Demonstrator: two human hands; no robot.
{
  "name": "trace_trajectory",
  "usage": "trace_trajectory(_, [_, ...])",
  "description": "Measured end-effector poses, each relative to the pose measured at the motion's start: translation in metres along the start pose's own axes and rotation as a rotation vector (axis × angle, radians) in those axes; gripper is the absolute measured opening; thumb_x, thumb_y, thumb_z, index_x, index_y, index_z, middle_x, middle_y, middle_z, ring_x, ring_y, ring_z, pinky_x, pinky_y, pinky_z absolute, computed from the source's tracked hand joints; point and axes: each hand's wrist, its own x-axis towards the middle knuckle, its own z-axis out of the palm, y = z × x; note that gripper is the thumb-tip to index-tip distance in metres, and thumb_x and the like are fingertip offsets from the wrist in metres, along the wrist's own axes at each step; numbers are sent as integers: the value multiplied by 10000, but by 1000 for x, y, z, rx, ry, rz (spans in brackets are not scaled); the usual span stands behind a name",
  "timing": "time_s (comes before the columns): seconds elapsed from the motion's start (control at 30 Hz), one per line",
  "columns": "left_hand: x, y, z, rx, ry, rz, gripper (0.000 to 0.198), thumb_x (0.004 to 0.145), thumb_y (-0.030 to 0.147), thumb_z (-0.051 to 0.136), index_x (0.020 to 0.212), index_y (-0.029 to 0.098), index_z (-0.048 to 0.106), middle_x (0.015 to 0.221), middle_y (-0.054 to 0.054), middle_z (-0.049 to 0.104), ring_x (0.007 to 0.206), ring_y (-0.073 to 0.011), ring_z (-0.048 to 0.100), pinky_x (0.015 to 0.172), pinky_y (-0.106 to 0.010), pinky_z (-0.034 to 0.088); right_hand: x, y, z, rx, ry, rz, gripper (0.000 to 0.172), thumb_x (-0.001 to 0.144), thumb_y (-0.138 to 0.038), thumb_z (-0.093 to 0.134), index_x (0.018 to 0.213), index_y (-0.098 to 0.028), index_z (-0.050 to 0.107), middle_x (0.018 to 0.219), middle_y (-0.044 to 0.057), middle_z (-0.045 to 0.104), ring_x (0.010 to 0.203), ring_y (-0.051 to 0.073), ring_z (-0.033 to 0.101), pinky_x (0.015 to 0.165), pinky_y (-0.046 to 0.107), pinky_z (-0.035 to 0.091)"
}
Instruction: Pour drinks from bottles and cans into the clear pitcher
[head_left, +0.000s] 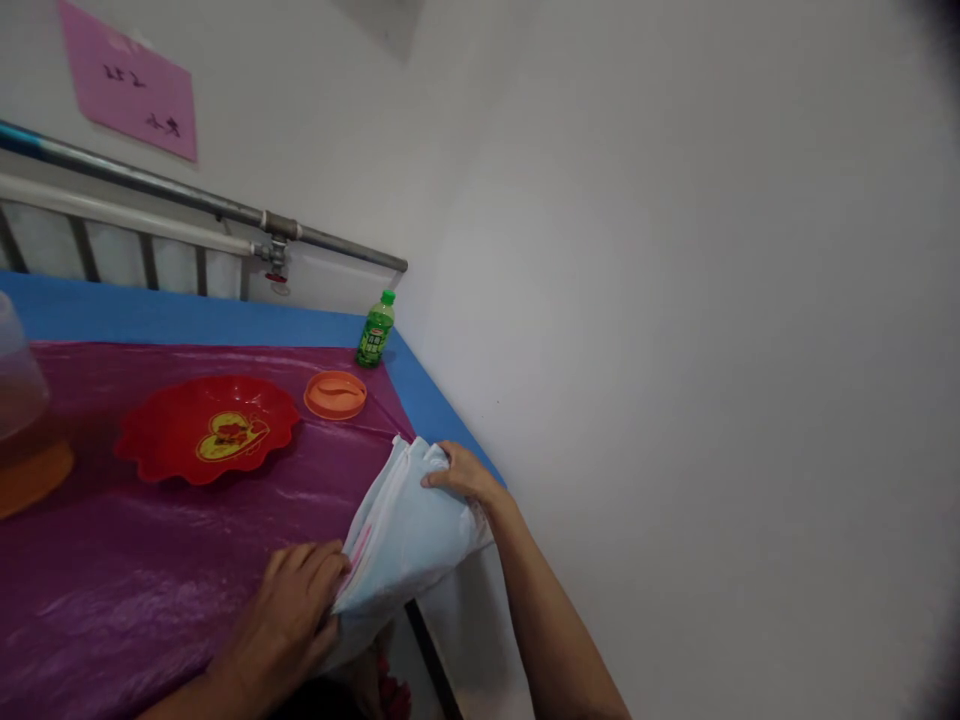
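Note:
A pale blue-white folded cloth or plastic sheet (401, 530) lies over the right edge of a table covered with shiny purple film (150, 590). My left hand (300, 600) rests on the near end of the sheet, fingers curled and pressing its edge. My right hand (457, 472) grips the far end of the sheet at the table's edge, fingers closed over the folds. Part of the sheet hangs down past the edge.
A red scalloped plate (206, 428) with a heart motif and a small orange lid (335, 394) sit on the purple film. A green bottle (375, 330) stands at the far corner on the blue cover (187, 318). A clear container (22, 420) is at left. A white wall is close on the right.

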Motion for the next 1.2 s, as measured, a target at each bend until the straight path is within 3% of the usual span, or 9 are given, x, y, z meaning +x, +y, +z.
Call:
trace_trajectory(0.13, [-1, 2, 5, -8, -18, 61, 592, 679, -51, 480, 1172, 276, 492, 1269, -1, 610, 1147, -208, 487, 993, -354, 296, -11, 8, -2, 79, 10, 25, 423, 572, -280, 812, 955, -190, 657, 881, -20, 674, 830, 195, 616, 718, 289, 465])
trace_trajectory(0.27, [0, 5, 13, -84, -86, 32, 618, 673, -95, 403, 1156, 276, 511, 1240, -1, 614, 1148, -190, 510, 982, -347, 325, -16, 14, -5, 163, 32, 41, 352, 524, -263, 801, 809, -189, 607, 752, -62, 592, 729, 157, 545, 643, 254, 410])
trace_trajectory(0.5, [4, 0, 24, -238, -186, 57, 533, 764, -53, 352, 1138, 277, 542, 1181, -19, 612, 1062, -162, 552, 936, -301, 400, -34, 23, -6, 405, 169, 27, 287, 549, -310, 697, 743, -225, 503, 642, -92, 449, 619, 118, 412, 571, 226, 339])
trace_trajectory(0.7, [17, 21, 12, -512, -316, 58, 587, 655, -49, 377, 1135, 263, 511, 1153, -32, 567, 1096, -164, 512, 958, -264, 404, -64, 38, -18, 645, 260, -10, 313, 513, -359, 596, 724, -250, 392, 601, -91, 359, 539, 108, 342, 523, 223, 329])
trace_trajectory(0.83, [35, 37, -11, -683, -455, -138, 543, 627, -46, 400, 1070, 234, 540, 1150, -34, 553, 1108, -167, 493, 981, -260, 370, -67, 38, -29, 674, 232, -10, 313, 506, -345, 590, 734, -246, 401, 614, -84, 403, 531, 106, 378, 526, 223, 354])
trace_trajectory(0.97, [45, 38, -32, -653, -500, -370, 490, 586, -8, 426, 1010, 218, 522, 953, 11, 567, 908, -151, 516, 820, -237, 367, -50, 29, -21, 576, 145, 12, 332, 535, -324, 622, 841, -225, 537, 683, -67, 520, 604, 131, 483, 584, 239, 411])
trace_trajectory(1.13, [39, 30, -36, -650, -530, -539, 414, 565, 54, 471, 949, 209, 486, 799, 51, 509, 766, -132, 467, 659, -218, 291, -22, 7, 3, 324, 36, 14, 203, 623, -300, 676, 797, -203, 633, 671, -54, 582, 654, 158, 547, 658, 278, 460])
trace_trajectory(1.2, [36, 30, -36, -672, -550, -550, 402, 551, 43, 465, 919, 204, 482, 796, 52, 509, 779, -130, 463, 671, -216, 289, -10, -6, 8, 224, 58, -34, 192, 744, -332, 645, 890, -209, 669, 809, -23, 656, 807, 186, 607, 773, 310, 488])
